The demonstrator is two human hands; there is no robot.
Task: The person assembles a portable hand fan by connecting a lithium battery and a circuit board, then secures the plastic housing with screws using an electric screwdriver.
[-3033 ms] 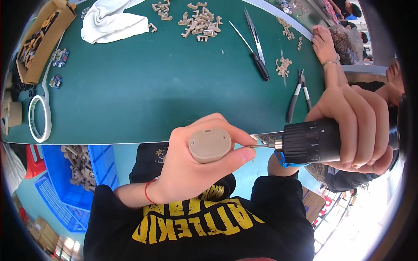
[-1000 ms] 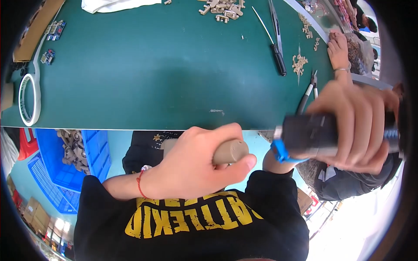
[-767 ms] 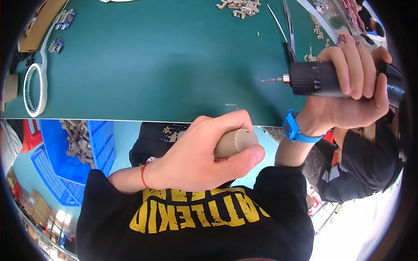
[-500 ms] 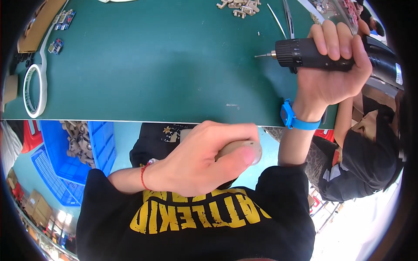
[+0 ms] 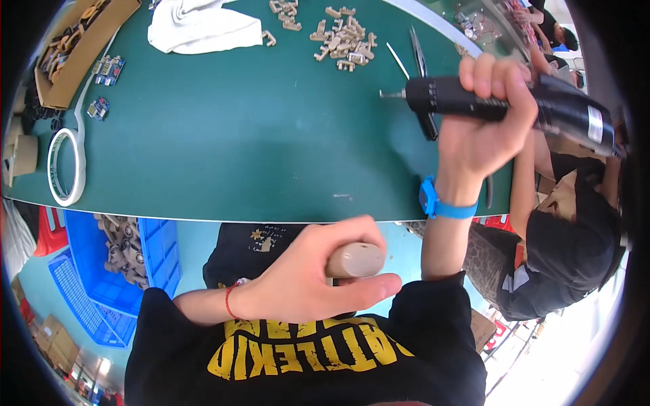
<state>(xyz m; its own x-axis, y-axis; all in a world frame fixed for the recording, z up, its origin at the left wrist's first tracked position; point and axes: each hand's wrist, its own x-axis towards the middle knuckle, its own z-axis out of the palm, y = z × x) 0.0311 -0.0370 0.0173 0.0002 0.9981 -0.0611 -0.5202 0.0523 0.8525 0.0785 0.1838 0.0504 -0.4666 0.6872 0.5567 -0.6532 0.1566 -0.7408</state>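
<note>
My left hand (image 5: 298, 274) is closed round a beige plastic part with a rounded, smooth end (image 5: 359, 260), just in front of the table's near edge and over my lap. Its thumb lies along the lower side, and the rest of the part is hidden in the palm. Up at the right, my right hand (image 5: 484, 128) grips a black electric screwdriver (image 5: 440, 96) by its body. The screwdriver's thin bit points left over the green table (image 5: 223, 155). Behind it lie tweezers (image 5: 418, 51) and a thin white stick (image 5: 398, 61).
Small beige clips (image 5: 347, 40) lie in a pile at the back, beside a white cloth (image 5: 196, 30). Blue circuit boards (image 5: 108, 70), a tape roll (image 5: 54, 183) and a cardboard box (image 5: 64, 88) are at left. A blue crate (image 5: 159, 257) holds beige parts. Another person (image 5: 569, 237) sits at right.
More of the table's far side shows as the view has shifted. My left thumb has moved down off the beige part's end, exposing it. The screwdriver stays in my right hand.
</note>
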